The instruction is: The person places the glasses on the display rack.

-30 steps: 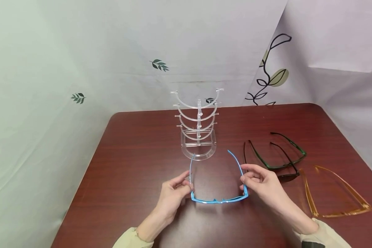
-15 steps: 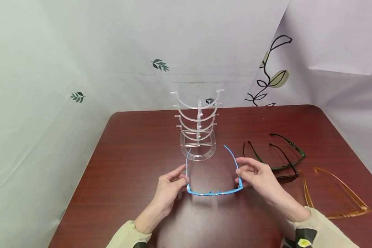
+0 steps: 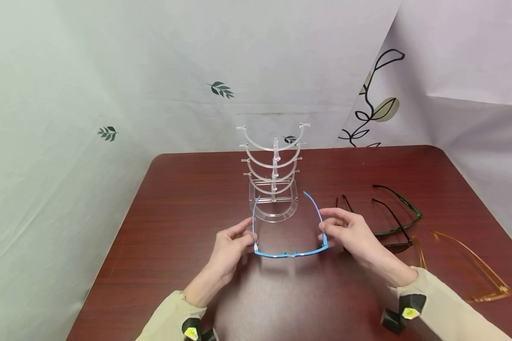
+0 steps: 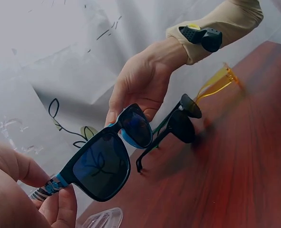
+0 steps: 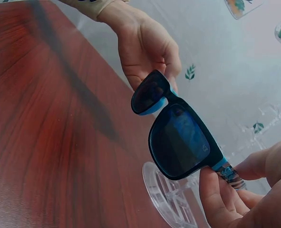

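Between both hands is a pair of blue sunglasses (image 3: 290, 255), its temples spread and pointing away toward the stand. My left hand (image 3: 229, 248) pinches the left temple near the hinge; my right hand (image 3: 347, 233) pinches the right temple the same way. The wrist views show dark lenses (image 4: 102, 166), a black frame front and patterned temples (image 5: 229, 175). Just beyond the temple tips stands a clear acrylic eyewear stand (image 3: 275, 189), with several curved arms stacked one above another and no glasses on them. In the head view the sunglasses are held above the table.
On the right of the dark red table (image 3: 187, 189) lie green-framed glasses (image 3: 409, 208), black sunglasses (image 3: 398, 247) partly behind my right hand, and amber-framed glasses (image 3: 490, 294). A pale leaf-printed cloth (image 3: 175, 71) hangs behind the table.
Both hands have carried the blue sunglasses forward and slightly left, toward the stand. The temple tips now overlap the stand's base in the head view. Both grips look the same.
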Demonstrator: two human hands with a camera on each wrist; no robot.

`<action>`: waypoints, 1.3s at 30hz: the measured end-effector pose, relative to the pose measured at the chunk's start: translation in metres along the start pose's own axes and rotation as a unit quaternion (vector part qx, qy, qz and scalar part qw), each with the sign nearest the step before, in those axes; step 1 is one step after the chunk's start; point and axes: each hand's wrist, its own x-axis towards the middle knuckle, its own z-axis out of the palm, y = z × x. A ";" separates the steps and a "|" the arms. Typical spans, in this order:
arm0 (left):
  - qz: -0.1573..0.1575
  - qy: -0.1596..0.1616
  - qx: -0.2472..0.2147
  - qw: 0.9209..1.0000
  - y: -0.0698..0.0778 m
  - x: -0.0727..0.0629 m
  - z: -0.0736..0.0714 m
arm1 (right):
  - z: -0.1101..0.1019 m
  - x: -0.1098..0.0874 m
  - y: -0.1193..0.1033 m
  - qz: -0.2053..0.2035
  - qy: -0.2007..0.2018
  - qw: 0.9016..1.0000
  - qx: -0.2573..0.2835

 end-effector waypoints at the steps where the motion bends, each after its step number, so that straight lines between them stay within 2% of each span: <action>1: 0.000 0.000 -0.001 1.000 0.001 0.001 0.000 | 0.000 0.001 -0.001 -0.001 -0.002 1.000 0.003; 8: -0.001 -0.002 -0.003 1.000 0.003 0.008 -0.003 | 0.000 0.012 -0.005 0.006 -0.012 1.000 0.010; 25: 0.000 0.016 0.015 1.000 0.007 0.032 -0.008 | 0.004 0.044 -0.008 0.028 -0.009 0.999 0.031; 31: 0.003 0.007 0.015 1.000 0.009 0.039 -0.010 | 0.004 0.051 -0.009 0.041 -0.003 0.998 0.039; 39: -0.008 0.011 0.013 1.000 0.013 0.052 -0.011 | 0.002 0.060 -0.011 0.050 -0.008 0.998 0.039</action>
